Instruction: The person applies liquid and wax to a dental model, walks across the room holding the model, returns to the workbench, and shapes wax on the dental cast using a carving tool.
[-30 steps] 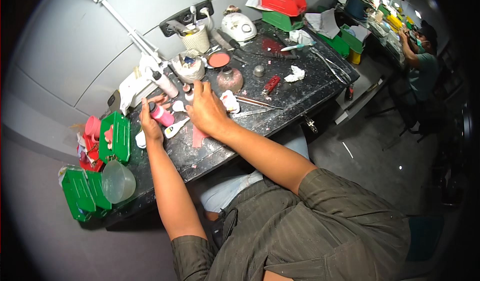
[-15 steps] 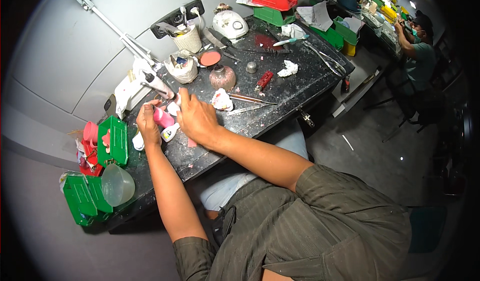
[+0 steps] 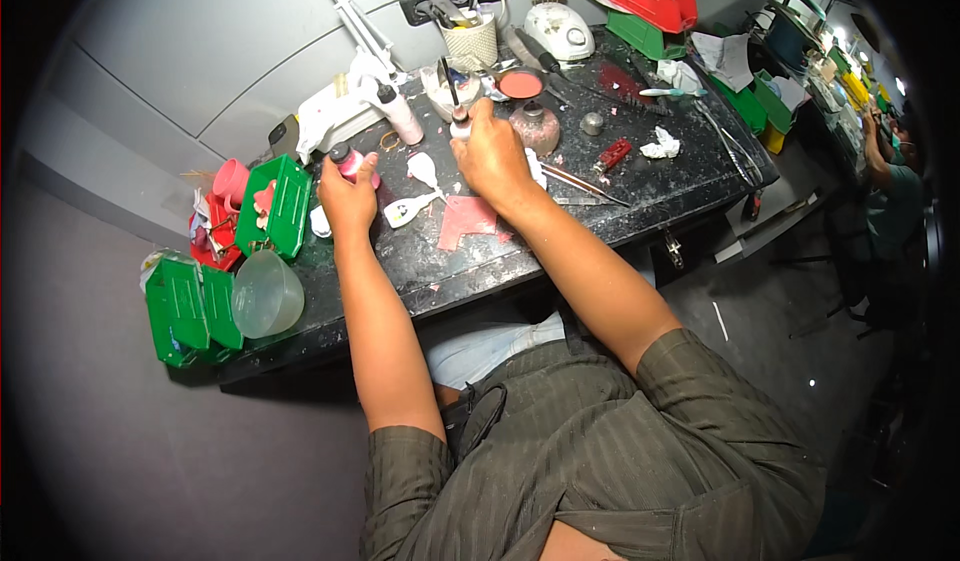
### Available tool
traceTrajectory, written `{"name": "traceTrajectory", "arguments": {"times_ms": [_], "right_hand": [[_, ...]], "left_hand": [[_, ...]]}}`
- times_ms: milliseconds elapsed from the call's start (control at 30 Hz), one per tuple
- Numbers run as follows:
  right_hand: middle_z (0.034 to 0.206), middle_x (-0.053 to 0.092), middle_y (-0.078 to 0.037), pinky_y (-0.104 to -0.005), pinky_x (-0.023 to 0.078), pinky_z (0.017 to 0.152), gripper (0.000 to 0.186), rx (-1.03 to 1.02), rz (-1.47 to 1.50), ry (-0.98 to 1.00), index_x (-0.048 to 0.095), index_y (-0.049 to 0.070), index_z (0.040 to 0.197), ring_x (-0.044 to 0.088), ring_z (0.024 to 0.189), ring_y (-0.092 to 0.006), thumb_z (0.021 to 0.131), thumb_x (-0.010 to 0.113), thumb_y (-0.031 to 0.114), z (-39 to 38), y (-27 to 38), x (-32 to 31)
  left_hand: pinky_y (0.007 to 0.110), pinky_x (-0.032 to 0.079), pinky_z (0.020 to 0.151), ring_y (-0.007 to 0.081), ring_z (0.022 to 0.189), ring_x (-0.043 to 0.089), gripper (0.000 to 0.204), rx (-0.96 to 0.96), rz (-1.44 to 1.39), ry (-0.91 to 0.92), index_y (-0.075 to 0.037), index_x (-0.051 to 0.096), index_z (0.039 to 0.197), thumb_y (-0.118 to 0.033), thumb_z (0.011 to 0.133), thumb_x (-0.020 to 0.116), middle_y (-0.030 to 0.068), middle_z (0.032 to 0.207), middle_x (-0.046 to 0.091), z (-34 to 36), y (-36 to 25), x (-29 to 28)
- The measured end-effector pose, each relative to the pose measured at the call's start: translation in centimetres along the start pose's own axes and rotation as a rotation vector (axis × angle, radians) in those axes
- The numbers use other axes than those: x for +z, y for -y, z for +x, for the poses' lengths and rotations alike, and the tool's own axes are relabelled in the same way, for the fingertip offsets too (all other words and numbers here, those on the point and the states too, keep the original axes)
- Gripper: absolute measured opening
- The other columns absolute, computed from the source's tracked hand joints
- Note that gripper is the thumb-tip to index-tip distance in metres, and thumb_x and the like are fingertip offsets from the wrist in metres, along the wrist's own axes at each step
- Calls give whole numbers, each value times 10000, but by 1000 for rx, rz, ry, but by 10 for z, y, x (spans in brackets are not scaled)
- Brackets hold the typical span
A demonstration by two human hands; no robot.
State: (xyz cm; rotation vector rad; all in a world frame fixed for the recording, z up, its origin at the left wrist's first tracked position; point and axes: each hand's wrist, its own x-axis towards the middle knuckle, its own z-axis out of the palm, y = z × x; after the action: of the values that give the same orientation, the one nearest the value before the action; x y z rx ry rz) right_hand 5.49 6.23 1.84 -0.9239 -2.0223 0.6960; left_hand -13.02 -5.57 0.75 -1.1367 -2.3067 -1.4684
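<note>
Pink bottle [image 3: 353, 167] at the left of the table [image 3: 425, 261], clamped in the fingers of the left hand [image 3: 348, 199]; the right hand [image 3: 495, 159] grips a small bottle [image 3: 460, 125] (round jar [image 3: 540, 133] just right), so a careless rightward swing could topple that jar.

The left hand [image 3: 348, 199] wraps around a pink bottle with a dark cap [image 3: 352, 167], while the right hand [image 3: 495, 161] grips a small pale bottle with a dark neck [image 3: 460, 127]. Between the forearms, a small white squeeze bottle with a narrow tip [image 3: 406, 211] and a flat, notched pink sheet [image 3: 466, 223] lie on the scuffed black worktable [image 3: 420, 266]. A round pinkish jar [image 3: 536, 133] stands just beside the right hand; a translucent round bowl [image 3: 268, 296] sits near the table's left end.
</note>
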Motion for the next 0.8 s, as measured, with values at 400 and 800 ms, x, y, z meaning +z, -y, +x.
{"name": "traceTrajectory", "arguments": {"times_ms": [400, 800], "right_hand": [[978, 661, -241, -493, 552, 787, 314, -64, -292, 330, 619, -47, 996, 684, 893, -410, 825, 743, 185, -52, 27, 13], [842, 624, -206, -504, 524, 737, 143, -247, -14, -49, 630, -13, 910, 655, 816, -399, 851, 623, 117, -27, 33, 16]], "left_hand": [[402, 517, 733, 279, 762, 677, 397, -12, -34, -11, -1, 658, 948, -315, 793, 845, 152, 853, 717, 10, 11, 22], [386, 495, 783, 244, 823, 575, 336, 68, 86, 275, -22, 638, 1071, -111, 767, 749, 127, 1014, 607, -29, -22, -33]]}}
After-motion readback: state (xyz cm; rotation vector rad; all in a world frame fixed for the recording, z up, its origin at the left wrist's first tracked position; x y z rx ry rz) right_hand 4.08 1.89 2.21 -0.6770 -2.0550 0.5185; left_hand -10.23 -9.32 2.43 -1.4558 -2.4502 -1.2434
